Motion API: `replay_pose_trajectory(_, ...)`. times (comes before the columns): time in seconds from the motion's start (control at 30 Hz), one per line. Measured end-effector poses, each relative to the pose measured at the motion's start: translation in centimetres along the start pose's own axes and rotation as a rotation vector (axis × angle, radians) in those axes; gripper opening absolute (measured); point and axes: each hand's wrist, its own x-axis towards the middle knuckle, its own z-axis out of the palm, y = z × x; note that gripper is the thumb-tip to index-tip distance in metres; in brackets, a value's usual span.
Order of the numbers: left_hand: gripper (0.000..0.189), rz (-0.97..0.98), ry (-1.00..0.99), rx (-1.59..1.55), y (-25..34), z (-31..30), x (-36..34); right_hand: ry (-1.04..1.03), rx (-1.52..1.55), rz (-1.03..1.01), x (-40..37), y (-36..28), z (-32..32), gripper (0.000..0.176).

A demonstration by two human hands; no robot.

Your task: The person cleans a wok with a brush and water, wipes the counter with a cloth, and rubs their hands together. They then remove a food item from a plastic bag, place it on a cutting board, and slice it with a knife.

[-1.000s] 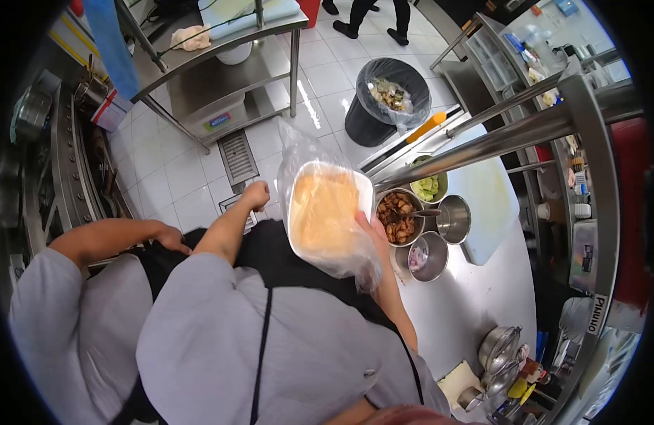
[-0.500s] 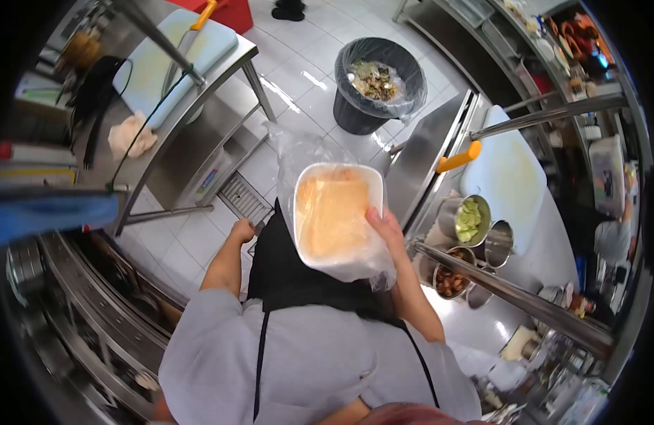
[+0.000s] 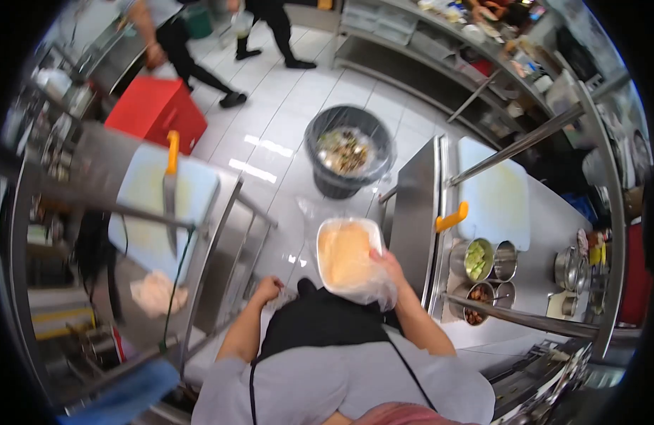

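White tiles below; my right hand grips the bagged tray, left hand clenched; best to carry it level.

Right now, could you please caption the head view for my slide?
Right hand holds a bagged tray of orange food over the tiled floor, near a lined bin.

Floor: white glazed tiles, streaked with glare from overhead light.
Centre: black rubbish bin, plastic-lined, holding scraps.
Left: steel worktable bearing a white cutting board with an orange-handled knife on it. A red box stands on the floor beyond.
Right: steel counter with a second cutting board and round steel tubs, and a steel rail overhead.
Far side: long steel shelving, stocked.
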Motion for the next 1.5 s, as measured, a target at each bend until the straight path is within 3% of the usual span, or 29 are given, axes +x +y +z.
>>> replay_pose_trajectory(0.1,0.029,0.045,-0.129,-0.123,7.3,-2.8,3.4,0.116,0.067,-0.045,1.9,-0.1,-0.3,0.040)
replay_pose_trajectory(0.23,0.031,0.089,-0.232,-0.075,16.8,-6.1,7.1,0.068,0.109,-0.078,7.0,-2.1,-0.5,0.042)
replay_pose_trajectory(0.4,0.025,0.056,-0.279,0.216,21.8,-8.1,14.0,-0.067,0.027,-0.103,15.1,-8.1,2.0,0.045)
replay_pose_trajectory(0.53,0.023,0.178,-0.238,0.237,25.6,-12.2,19.0,-0.210,0.040,-0.085,21.8,-14.1,6.2,0.046)
replay_pose_trajectory(0.83,0.022,0.035,-0.075,0.106,31.9,-26.7,30.3,-0.543,-0.024,-0.043,35.9,-23.3,14.3,0.047)
replay_pose_trajectory(1.03,0.023,-0.043,-0.165,0.131,30.1,-35.0,39.3,-0.452,-0.099,0.081,46.1,-28.4,17.8,0.048)
replay_pose_trajectory(1.3,0.025,-0.163,-0.443,0.152,30.0,-50.3,52.8,-0.250,0.087,-0.032,58.1,-36.7,23.4,0.047)
replay_pose_trajectory(1.43,0.032,-0.157,-0.477,0.291,33.2,-55.9,58.1,-0.134,0.156,-0.114,63.5,-38.6,23.5,0.048)
replay_pose_trajectory(1.5,0.035,-0.225,-0.397,0.202,38.8,-57.5,59.0,-0.075,0.207,-0.151,64.0,-40.4,23.4,0.048)
